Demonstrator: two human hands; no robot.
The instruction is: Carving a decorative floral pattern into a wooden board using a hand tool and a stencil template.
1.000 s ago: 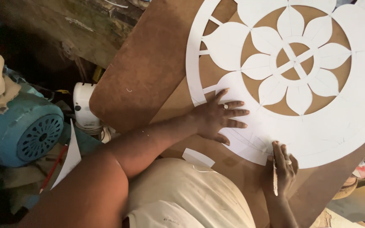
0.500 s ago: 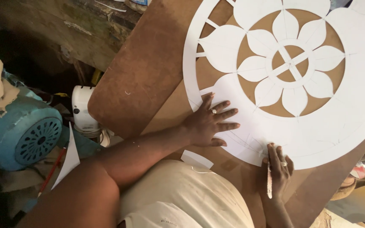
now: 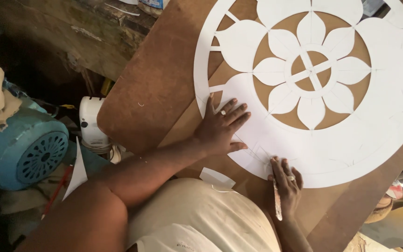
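A large white round paper stencil (image 3: 313,154), cut w/ a flower pattern, is laid flat on a brown board (image 3: 159,79); all else is placed relative to that stencil.

The left hand (image 3: 220,128) is pressed flat on the stencil's lower-left part, fingers spread & pointed toward the flower centre, a ring seen on one finger. Nothing is gripped by it; the sheet is only held down by the palm.

The right hand (image 3: 285,184) is set at the stencil's near rim, just right of the left hand, fingertips touching the white edge. A thin blade-like cutting tool (image 3: 277,200) is pinched in it, fingers closed round the shaft. The tool's long axis is run roughly straight away from the body, the upper end hidden under the fingers at the rim, the handle end trailing back toward the wrist. Whether the tip is actually in the paper can't be told.

So the uncut part of the rim lies directly ahead of the tool tip; the right hand is nearer to it, the left a bit further in.

A small white paper offcut (image 3: 216,177) is seen below the stencil, near the lap. Well left of the stencil, off the board: a blue motor housing (image 3: 29,149) & a white appliance (image 3: 92,123).
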